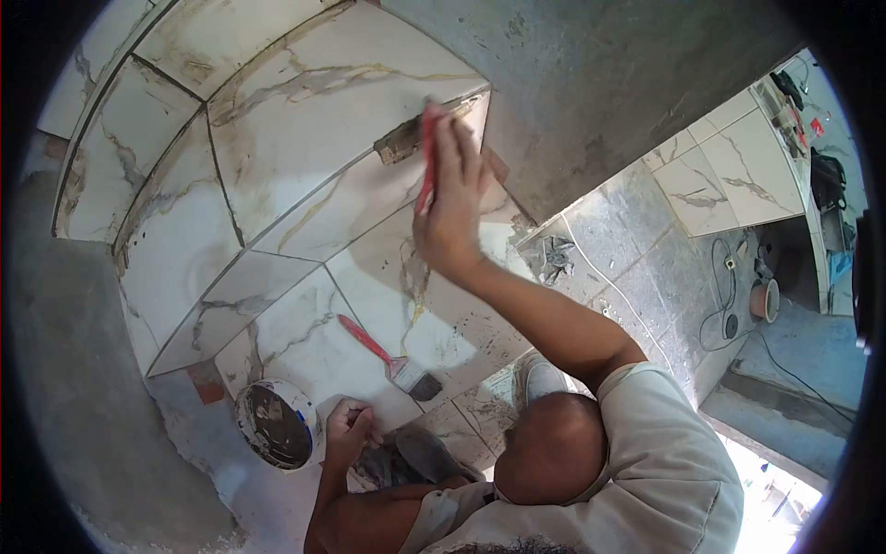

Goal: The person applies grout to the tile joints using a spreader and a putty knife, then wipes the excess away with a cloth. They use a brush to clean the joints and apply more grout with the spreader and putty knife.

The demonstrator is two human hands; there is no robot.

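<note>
marbled tiles [175, 268]; hands [452, 208] apart, right gripping red tool [428, 152]

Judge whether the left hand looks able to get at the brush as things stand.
Probably yes: the left hand is close by, and only tile shows between it and the brush. I can't tell whether its curled fingers already hold something.

This looks like a room where building work is going on. There are shiny tiles [300, 97] with dirty smears, a bucket [277, 423] of dark mud, bare gray walls [600, 74] and a long cord [775, 355].
</note>
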